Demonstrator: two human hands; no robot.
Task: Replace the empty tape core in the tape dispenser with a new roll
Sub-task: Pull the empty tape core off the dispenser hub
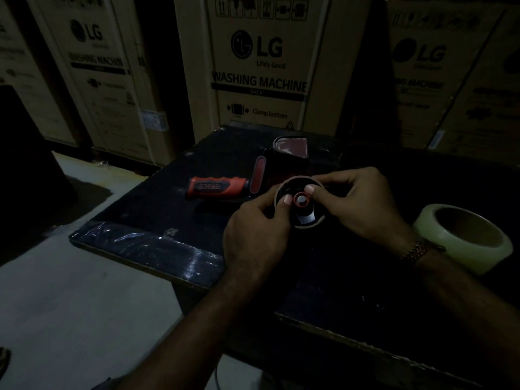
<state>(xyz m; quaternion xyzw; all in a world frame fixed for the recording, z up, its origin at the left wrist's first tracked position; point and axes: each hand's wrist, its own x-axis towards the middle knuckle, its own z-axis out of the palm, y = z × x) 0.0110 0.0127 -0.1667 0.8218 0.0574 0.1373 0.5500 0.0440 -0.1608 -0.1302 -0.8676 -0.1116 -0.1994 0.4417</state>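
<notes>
A red and black tape dispenser (219, 187) lies on its side on the dark table (157, 209), handle pointing left. Its wheel carries the empty tape core (295, 182), a thin brown ring around the red hub (301, 200). My left hand (254, 235) grips the core's left edge, thumb by the hub. My right hand (363, 204) holds the core's right edge, thumb tip on the hub. A new roll of clear tape (464, 237) lies flat on the table, to the right of my right wrist.
Large cardboard washing machine boxes (261, 66) stand close behind the table. The table's left front corner (84, 237) is wrapped in shiny film. Pale floor (70, 299) lies to the left and below. The scene is dim.
</notes>
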